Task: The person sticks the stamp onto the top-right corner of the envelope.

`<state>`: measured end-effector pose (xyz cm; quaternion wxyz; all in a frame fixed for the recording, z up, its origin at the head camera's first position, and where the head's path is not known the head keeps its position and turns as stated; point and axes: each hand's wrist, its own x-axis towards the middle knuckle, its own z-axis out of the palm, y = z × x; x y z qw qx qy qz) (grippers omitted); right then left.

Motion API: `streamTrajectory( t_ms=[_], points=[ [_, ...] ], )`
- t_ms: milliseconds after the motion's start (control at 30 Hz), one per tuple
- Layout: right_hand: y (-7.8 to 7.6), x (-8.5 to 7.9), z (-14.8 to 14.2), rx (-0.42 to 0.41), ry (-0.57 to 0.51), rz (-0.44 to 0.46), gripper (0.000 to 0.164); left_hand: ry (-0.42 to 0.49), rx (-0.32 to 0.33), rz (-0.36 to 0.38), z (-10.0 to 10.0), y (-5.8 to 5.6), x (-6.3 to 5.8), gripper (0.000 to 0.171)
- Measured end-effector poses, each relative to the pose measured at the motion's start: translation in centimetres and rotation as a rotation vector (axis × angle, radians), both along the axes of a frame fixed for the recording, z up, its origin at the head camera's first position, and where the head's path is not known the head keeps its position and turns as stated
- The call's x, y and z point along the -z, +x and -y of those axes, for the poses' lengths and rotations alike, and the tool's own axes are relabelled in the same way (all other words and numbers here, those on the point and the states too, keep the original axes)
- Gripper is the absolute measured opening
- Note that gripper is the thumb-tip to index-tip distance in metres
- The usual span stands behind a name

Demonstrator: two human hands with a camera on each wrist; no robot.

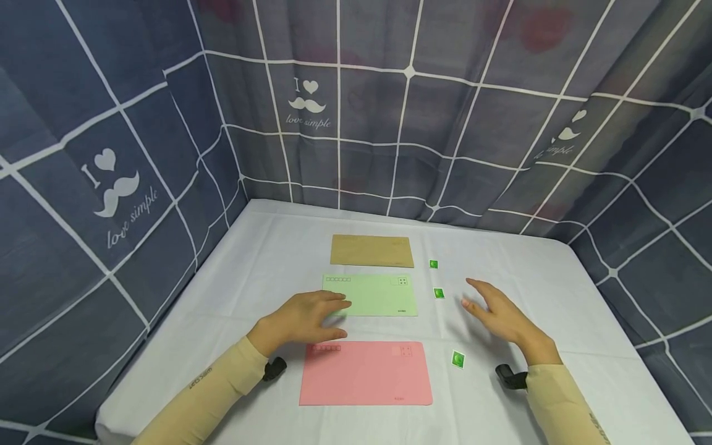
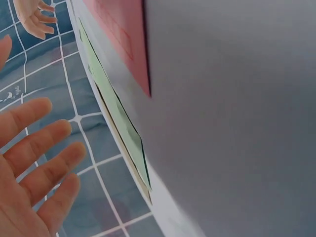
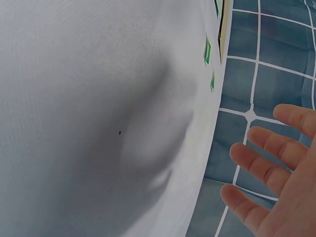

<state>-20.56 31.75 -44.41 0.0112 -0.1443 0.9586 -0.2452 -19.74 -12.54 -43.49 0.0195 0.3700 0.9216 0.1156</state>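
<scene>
Three envelopes lie one behind another on a white-covered table: brown (image 1: pixel 371 250) at the back, light green (image 1: pixel 384 296) in the middle and pink (image 1: pixel 366 374) in front. To their right are three small green stamps: a far one (image 1: pixel 434 264), a middle one (image 1: pixel 439 293) and a near one (image 1: pixel 458 359). My left hand (image 1: pixel 306 318) hovers by the green envelope's left end, its fingertips overlapping the envelope in the head view. My right hand (image 1: pixel 506 318) hovers right of the stamps, casting a shadow below. Both hands hold nothing, fingers spread and loosely bent.
The white tablecloth (image 1: pixel 267 259) covers the table. Dark blue-grey checked curtains (image 1: pixel 367 161) hang along its back and sides. A black wrist camera is on each wrist, one at the left (image 1: pixel 274 369) and one at the right (image 1: pixel 510 377).
</scene>
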Motion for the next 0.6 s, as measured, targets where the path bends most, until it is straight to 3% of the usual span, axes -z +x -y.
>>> streamTrajectory(
  t_ms=[200,600],
  points=[
    [0.01,0.32,-0.02,0.003,-0.005,-0.005,0.068,0.001,0.014,-0.003,-0.15,0.63,-0.16,0.056],
    [0.15,0.32,-0.02,0.007,-0.016,0.002,0.067,0.027,0.015,0.07,-0.2,0.93,0.44,0.055]
  ],
)
